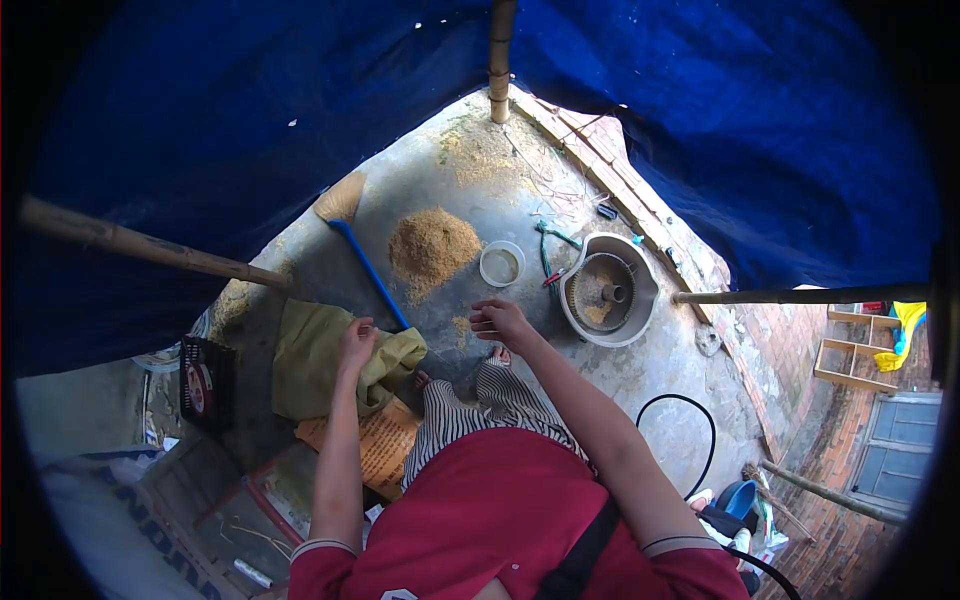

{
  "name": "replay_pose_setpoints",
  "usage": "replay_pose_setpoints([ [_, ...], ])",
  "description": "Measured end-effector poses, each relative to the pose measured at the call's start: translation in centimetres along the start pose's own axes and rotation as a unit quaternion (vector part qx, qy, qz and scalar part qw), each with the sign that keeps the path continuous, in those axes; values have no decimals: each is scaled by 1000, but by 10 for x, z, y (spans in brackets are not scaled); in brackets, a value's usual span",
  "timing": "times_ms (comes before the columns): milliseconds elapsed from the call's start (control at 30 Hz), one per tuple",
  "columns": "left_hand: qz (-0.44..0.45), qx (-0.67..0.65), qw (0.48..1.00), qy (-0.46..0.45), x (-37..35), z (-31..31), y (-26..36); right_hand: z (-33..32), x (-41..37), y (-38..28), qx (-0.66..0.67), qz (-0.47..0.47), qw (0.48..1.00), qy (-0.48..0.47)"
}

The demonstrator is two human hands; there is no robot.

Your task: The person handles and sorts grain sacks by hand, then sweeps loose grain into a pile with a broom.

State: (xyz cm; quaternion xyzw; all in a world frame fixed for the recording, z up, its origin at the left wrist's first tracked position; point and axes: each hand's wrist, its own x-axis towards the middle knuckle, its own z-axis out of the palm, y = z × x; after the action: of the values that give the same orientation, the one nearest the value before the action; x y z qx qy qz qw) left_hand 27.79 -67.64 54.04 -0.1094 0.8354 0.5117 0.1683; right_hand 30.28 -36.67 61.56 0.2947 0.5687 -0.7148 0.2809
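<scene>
My left hand (357,343) is above an olive-green sack (318,355) that lies crumpled on the concrete. Its fingers are loosely extended, with no object visible in them. Over the floor in front of my legs hovers my right hand (500,322), empty, fingers apart and pointing left. Beyond the hands rests a heap of brown, husk-like grain (432,245). A white round tub (502,264) stands just right of the heap. Farther right, a large grey basin (647,300) contains a round slotted drum (610,284) with a central hub and some grain inside.
A broom (342,198) lies near a blue pipe (370,270) left of the heap. Bamboo poles (150,243) hold up a blue tarp (250,90). A black crate (208,380) stands at left, an orange printed sack (370,450) lies near my legs, and a black hose (712,440) curves at right.
</scene>
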Motion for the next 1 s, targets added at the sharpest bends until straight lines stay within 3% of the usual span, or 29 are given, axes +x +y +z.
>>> replay_pose_setpoints([
  [233,-24,-32,999,-24,-12,43,41,-44,26,5,66,36,997,17],
  [467,-49,0,998,-38,-11,64,24,-43,41,13,41,52,998,18],
  [1000,-114,-104,985,-77,17,-8,2,40,54,81,82,39,992,91],
])
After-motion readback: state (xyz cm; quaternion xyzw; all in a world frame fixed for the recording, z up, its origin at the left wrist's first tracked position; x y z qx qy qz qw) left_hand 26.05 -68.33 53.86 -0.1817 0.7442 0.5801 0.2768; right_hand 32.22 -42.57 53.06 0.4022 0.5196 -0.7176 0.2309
